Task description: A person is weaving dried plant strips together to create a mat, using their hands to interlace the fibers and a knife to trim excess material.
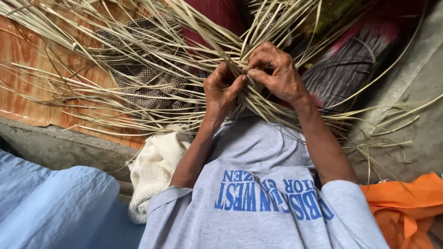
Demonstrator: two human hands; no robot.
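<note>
A loose mass of long pale dried strips [152,60] fans out ahead of me, crossing at the middle. My left hand [222,90] grips a bundle of these strips from below, thumb pressed against them. My right hand [276,74] pinches strips between thumb and fingers just beside the left hand, the two hands almost touching. Both forearms reach up from my grey short-sleeved shirt [258,184]. The point where the strips interlace is hidden behind my fingers.
A checked cloth [138,78] lies under the strips on an orange patterned mat [27,69]. A white towel [154,168] sits by my left elbow, blue fabric [50,207] at lower left, orange fabric [406,203] at lower right. Grey concrete [415,92] is at right.
</note>
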